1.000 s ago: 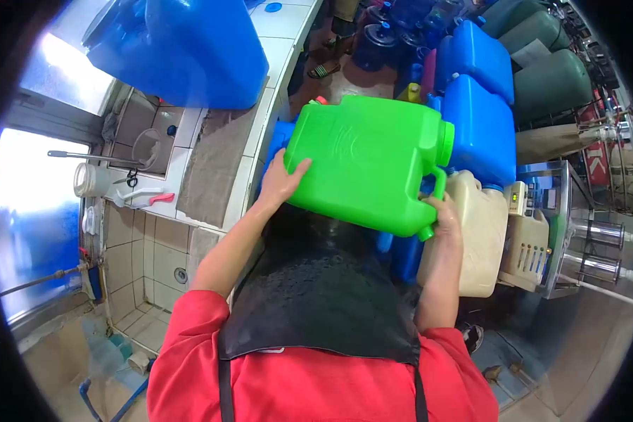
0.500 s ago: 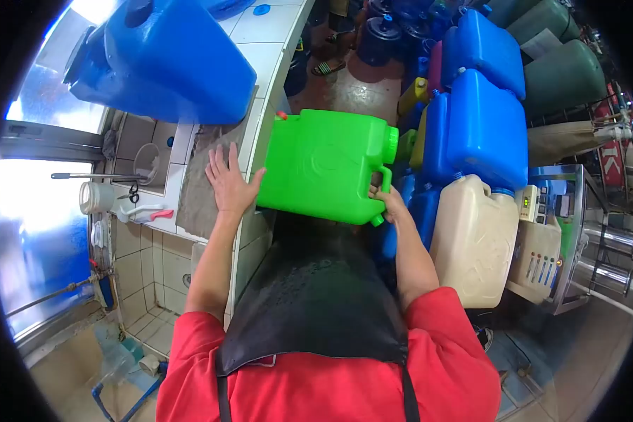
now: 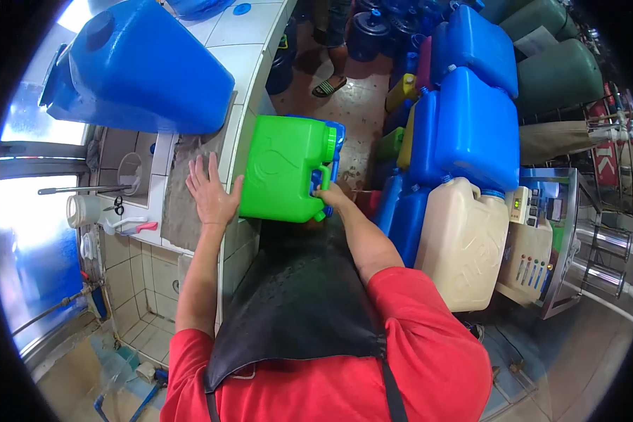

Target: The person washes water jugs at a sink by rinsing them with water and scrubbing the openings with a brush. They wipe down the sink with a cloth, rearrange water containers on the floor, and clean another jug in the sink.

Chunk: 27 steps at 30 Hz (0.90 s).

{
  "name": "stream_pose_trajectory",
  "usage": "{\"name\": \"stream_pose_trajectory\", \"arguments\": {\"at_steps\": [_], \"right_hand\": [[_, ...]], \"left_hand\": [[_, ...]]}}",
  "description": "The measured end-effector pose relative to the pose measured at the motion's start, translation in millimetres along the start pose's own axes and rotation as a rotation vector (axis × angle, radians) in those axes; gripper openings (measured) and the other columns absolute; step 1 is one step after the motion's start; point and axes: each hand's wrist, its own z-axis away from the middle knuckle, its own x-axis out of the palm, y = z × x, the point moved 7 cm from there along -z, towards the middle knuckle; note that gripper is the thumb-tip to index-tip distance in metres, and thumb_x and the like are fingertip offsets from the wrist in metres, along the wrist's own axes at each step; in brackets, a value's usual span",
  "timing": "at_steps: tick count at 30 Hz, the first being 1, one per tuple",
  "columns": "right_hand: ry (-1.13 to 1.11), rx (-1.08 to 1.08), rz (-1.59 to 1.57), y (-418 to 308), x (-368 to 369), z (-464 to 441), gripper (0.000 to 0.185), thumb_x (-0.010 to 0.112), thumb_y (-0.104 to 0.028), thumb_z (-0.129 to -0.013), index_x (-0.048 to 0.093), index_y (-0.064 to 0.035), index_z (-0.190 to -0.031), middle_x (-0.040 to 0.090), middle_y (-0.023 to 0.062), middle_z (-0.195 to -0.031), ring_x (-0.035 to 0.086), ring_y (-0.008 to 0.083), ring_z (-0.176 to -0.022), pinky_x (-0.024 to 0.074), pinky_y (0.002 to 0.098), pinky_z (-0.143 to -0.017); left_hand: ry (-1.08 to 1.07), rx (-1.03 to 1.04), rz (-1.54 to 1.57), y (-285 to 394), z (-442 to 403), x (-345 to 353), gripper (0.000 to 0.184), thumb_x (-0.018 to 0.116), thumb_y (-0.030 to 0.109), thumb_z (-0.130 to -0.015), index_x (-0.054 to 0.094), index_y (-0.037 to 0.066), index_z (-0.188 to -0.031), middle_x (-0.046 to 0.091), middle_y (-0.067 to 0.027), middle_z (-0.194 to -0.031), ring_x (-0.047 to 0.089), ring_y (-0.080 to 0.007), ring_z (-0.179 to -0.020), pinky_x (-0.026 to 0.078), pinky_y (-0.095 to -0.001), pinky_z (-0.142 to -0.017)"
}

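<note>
A bright green plastic jerrycan (image 3: 278,165) lies on its side in front of my apron, against the edge of the tiled counter. My right hand (image 3: 333,197) is closed round its handle. My left hand (image 3: 214,198) rests on the counter with fingers spread, by the edge of a grey cloth (image 3: 179,204), its thumb close to the jerrycan. Part of a blue object (image 3: 340,137) shows behind the green jerrycan; most of it is hidden.
On the counter (image 3: 250,70) stands a large blue container (image 3: 144,77). To my right are stacked blue jerrycans (image 3: 478,123), a cream jerrycan (image 3: 464,239) and a metal-framed machine (image 3: 534,246). A person's sandalled foot (image 3: 329,86) is on the floor ahead.
The green jerrycan has moved left with my right hand, and the blue object has come into view behind it. A person's leg shows more ahead. My left hand stays spread on the counter.
</note>
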Motion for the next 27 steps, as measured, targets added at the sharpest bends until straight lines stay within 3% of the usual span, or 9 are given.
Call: {"name": "stream_pose_trajectory", "arguments": {"at_steps": [2, 7, 9, 12, 16, 20, 24, 26, 27], "right_hand": [[0.122, -0.134, 0.051, -31.6, 3.4, 23.9, 0.052, 0.074, -0.013, -0.082, 0.056, -0.0031, -0.13, 0.064, 0.0132, -0.122, 0.063, 0.0238, -0.108, 0.0498, 0.0371, -0.095], [0.1, -0.038, 0.007, -41.3, 5.1, 38.3, 0.062, 0.074, -0.025, -0.086, 0.051, -0.0013, -0.138, 0.061, 0.0177, -0.13, 0.06, 0.0269, -0.116, 0.0473, 0.0394, -0.1], [0.447, 0.032, 0.243, -28.5, -23.6, 44.9, 0.069, 0.072, -0.035, -0.087, 0.049, 0.0026, -0.14, 0.059, 0.0204, -0.134, 0.06, 0.0287, -0.119, 0.0467, 0.0396, -0.101], [0.417, -0.036, 0.32, -43.9, -33.2, 93.5, 0.071, 0.07, -0.042, -0.087, 0.052, 0.0064, -0.136, 0.061, 0.0228, -0.131, 0.061, 0.0312, -0.119, 0.0473, 0.0396, -0.1], [0.407, -0.081, 0.522, -35.6, -45.4, 144.2, 0.06, 0.07, -0.04, -0.086, 0.062, 0.0054, -0.126, 0.067, 0.0243, -0.119, 0.065, 0.0321, -0.112, 0.0495, 0.0393, -0.097], [0.448, -0.105, 0.737, -72.8, -45.7, 240.1, 0.054, 0.07, -0.039, -0.086, 0.065, 0.001, -0.123, 0.069, 0.021, -0.116, 0.066, 0.0339, -0.11, 0.0504, 0.0401, -0.096], [0.849, -0.241, 0.913, -121.3, -79.1, 328.0, 0.051, 0.073, -0.038, -0.083, 0.068, 0.0007, -0.116, 0.067, 0.0242, -0.116, 0.064, 0.0394, -0.108, 0.0499, 0.0436, -0.095], [1.07, -0.134, 0.967, -133.5, -116.9, 351.1, 0.053, 0.075, -0.04, -0.081, 0.069, 0.0022, -0.113, 0.067, 0.0254, -0.113, 0.064, 0.0398, -0.108, 0.0498, 0.0442, -0.095], [1.147, -0.18, 1.035, -146.8, -130.4, 362.9, 0.055, 0.076, -0.041, -0.079, 0.069, 0.0028, -0.111, 0.068, 0.0259, -0.111, 0.064, 0.0395, -0.107, 0.0501, 0.045, -0.094]], "left_hand": [[0.005, 0.003, 0.003, -1.3, 0.6, 2.4, 0.085, 0.065, 0.053, -0.085, 0.034, 0.01, -0.151, 0.031, -0.0237, -0.153, 0.021, -0.0428, -0.146, 0.019, -0.0594, -0.116], [0.039, 0.02, 0.007, -1.3, 0.7, 1.4, 0.084, 0.065, 0.053, -0.085, 0.035, 0.011, -0.151, 0.034, -0.0229, -0.151, 0.024, -0.0425, -0.144, 0.021, -0.0615, -0.114], [0.051, 0.021, 0.009, -2.4, 1.1, 3.1, 0.083, 0.064, 0.055, -0.085, 0.035, 0.011, -0.15, 0.033, -0.0226, -0.151, 0.025, -0.0428, -0.144, 0.021, -0.0614, -0.114], [0.054, 0.025, 0.005, -2.6, 1.0, 4.0, 0.083, 0.063, 0.055, -0.086, 0.035, 0.012, -0.151, 0.033, -0.0223, -0.152, 0.025, -0.043, -0.144, 0.021, -0.0609, -0.114], [0.038, 0.038, -0.003, -3.7, 0.3, 6.9, 0.084, 0.062, 0.055, -0.086, 0.034, 0.009, -0.151, 0.032, -0.0229, -0.152, 0.023, -0.044, -0.144, 0.019, -0.059, -0.116], [0.042, 0.046, 0.011, -4.3, 1.0, 9.9, 0.085, 0.062, 0.054, -0.086, 0.033, 0.007, -0.151, 0.031, -0.0234, -0.153, 0.023, -0.0443, -0.144, 0.018, -0.059, -0.116], [0.028, 0.038, -0.002, -4.4, 2.2, 10.3, 0.086, 0.063, 0.053, -0.085, 0.033, 0.008, -0.151, 0.031, -0.0235, -0.153, 0.023, -0.0442, -0.144, 0.019, -0.0594, -0.115], [0.037, 0.041, -0.002, -3.3, 0.2, 10.5, 0.085, 0.063, 0.052, -0.085, 0.033, 0.008, -0.151, 0.031, -0.0236, -0.153, 0.023, -0.0442, -0.145, 0.019, -0.0596, -0.115], [0.034, 0.038, -0.006, -3.3, 0.3, 10.3, 0.085, 0.063, 0.052, -0.085, 0.033, 0.009, -0.151, 0.031, -0.0236, -0.153, 0.023, -0.0442, -0.145, 0.019, -0.0596, -0.115]]}}
